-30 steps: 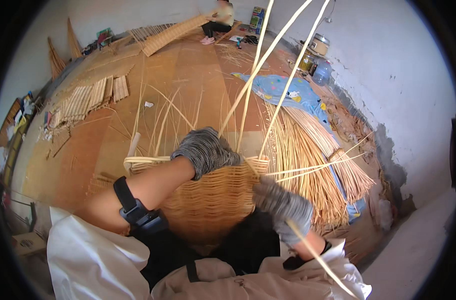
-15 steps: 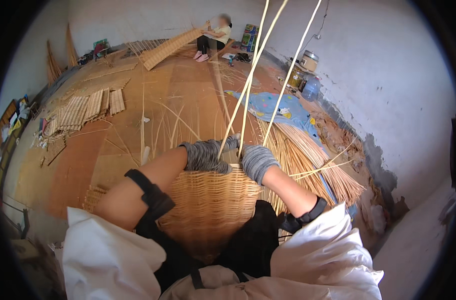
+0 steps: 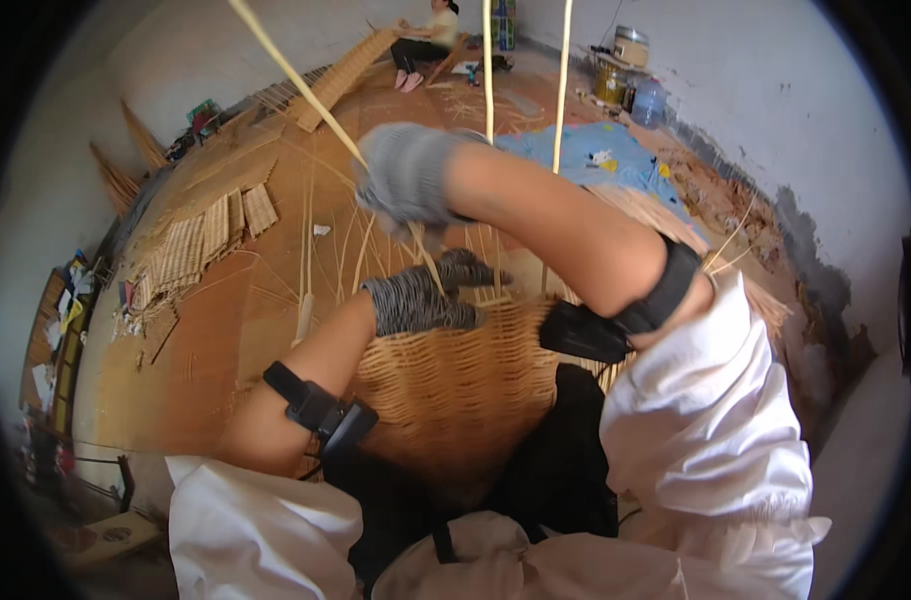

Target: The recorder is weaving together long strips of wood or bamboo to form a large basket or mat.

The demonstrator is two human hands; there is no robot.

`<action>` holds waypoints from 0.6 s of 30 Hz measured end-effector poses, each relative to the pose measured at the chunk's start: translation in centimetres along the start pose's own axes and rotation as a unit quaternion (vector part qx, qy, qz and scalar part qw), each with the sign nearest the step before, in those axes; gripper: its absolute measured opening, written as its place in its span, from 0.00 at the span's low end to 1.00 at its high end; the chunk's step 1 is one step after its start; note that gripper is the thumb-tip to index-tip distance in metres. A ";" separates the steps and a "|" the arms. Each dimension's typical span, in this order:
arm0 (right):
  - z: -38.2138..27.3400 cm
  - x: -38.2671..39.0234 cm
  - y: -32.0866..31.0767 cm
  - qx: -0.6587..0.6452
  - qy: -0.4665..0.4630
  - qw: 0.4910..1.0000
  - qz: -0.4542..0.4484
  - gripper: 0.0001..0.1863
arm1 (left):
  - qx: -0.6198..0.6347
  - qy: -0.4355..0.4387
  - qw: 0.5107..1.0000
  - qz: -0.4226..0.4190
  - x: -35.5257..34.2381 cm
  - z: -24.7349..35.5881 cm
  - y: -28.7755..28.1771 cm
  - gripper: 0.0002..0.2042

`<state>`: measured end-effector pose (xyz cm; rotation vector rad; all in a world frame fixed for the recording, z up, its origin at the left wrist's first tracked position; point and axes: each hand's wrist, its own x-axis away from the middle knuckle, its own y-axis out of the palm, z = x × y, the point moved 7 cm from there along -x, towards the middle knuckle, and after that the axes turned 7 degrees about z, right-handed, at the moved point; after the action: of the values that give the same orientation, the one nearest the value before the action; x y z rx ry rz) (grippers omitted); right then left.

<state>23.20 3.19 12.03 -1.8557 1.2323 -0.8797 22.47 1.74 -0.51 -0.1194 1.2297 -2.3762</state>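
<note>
A woven wicker panel [image 3: 465, 365] stands upright before me, between my dark-trousered legs, with pale wicker rods [image 3: 489, 80] rising from its top edge. My left hand [image 3: 420, 297], in a grey striped knit glove, grips that edge near its left end, thumb on the near side. My right hand [image 3: 405, 178], gloved alike and slightly blurred, is raised above and across it, closed around a long wicker rod [image 3: 300, 82] that leans to the upper left. That rod's lower end runs down to my left hand. The fingers of my right hand are partly hidden.
A bundle of loose rods lies to the right, partly behind my right arm, beside a blue cloth [image 3: 575, 150]. Flat woven pieces [image 3: 210, 230] are stacked on the left. A person [image 3: 425, 45] sits far back with a long woven strip [image 3: 345, 75]. A water jug [image 3: 649, 103] stands by the wall.
My right hand has left the panel's top edge and swung up and left, bending one rod leftward. My left hand stays at the edge. The view has shifted slightly.
</note>
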 end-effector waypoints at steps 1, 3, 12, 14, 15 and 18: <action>0.9 -0.1 -0.2 -0.014 0.005 1.000 -0.003 0.09 | 0.064 0.015 0.998 -0.005 -0.3 1.6 -0.5 0.27; 3.6 0.5 -2.4 -0.124 0.073 0.982 0.123 0.09 | 0.146 -0.061 0.987 -0.026 0.9 2.4 -1.2 0.29; 18.7 12.9 8.6 -0.701 -0.036 0.630 0.332 0.12 | -0.110 -0.045 0.991 -0.055 -1.8 5.8 -1.6 0.27; 19.2 12.7 8.7 -0.723 -0.052 0.632 0.273 0.17 | 0.060 -0.142 0.983 -0.104 -1.6 4.7 -0.5 0.20; 18.7 12.6 8.9 -0.737 -0.068 0.640 0.208 0.22 | 0.053 -0.143 0.982 -0.114 -1.2 4.6 -0.1 0.20; 19.6 11.9 9.2 -0.748 -0.060 0.607 0.262 0.19 | 0.131 -0.231 0.964 0.021 -1.0 4.2 -0.4 0.15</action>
<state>39.35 -6.58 -3.91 -2.1894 2.5822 1.0485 24.40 -0.78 2.39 -0.5224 0.6882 -2.2716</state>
